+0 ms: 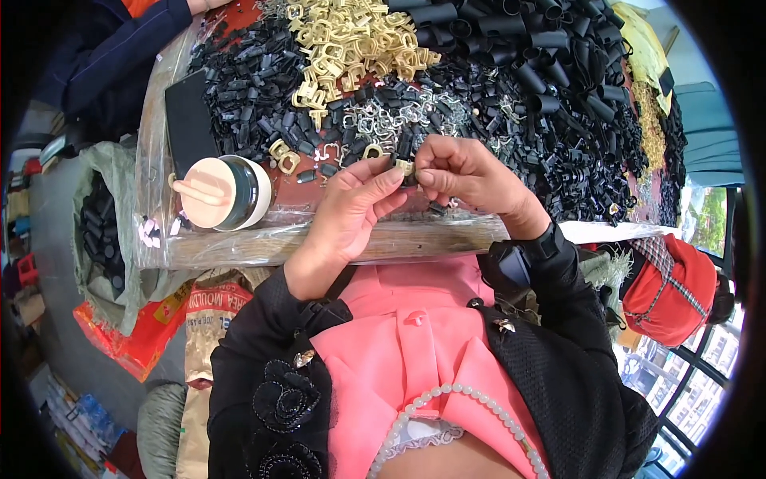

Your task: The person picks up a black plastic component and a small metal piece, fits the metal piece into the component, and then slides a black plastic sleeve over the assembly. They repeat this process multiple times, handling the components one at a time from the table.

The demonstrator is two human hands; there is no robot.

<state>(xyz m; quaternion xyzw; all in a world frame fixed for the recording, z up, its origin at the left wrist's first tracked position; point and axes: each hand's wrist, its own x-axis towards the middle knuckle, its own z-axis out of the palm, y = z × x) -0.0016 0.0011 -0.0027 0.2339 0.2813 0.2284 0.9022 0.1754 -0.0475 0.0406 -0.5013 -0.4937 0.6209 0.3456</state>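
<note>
Head view: two bare hands meet above the near edge of a crowded work table (447, 239), close in front of the wearer's body.
Left hand (359, 191): thumb and fingertips are closed on a small part (407, 168), pale gold with something dark against it.
Right hand (467, 180): thumb and forefinger come together just beside that part, the other fingers curled in; whether they pinch it, or some piece too small to see, I cannot tell.
Small part: off the table, between the two sets of fingertips and partly covered by them, so its exact shape is uncertain.
Step in hand: fine two-handed fingertip work on this one piece, by the look of it, with the left steadying and the right working at its side.
Next move: it seems to call for a firm left pinch and small, exact pressure from the right fingertips.
Loose gold frames (283, 156): near the left hand, on the table among black pieces (247, 104).
Beyond the hands: silver bent-wire pieces (383, 120), a heap of gold frames (335, 48) and black tubes (531, 76).
Left side: a lidded jar (262, 191) stands near the table's edge, with a flat dark slab (187, 120) behind it.
</note>
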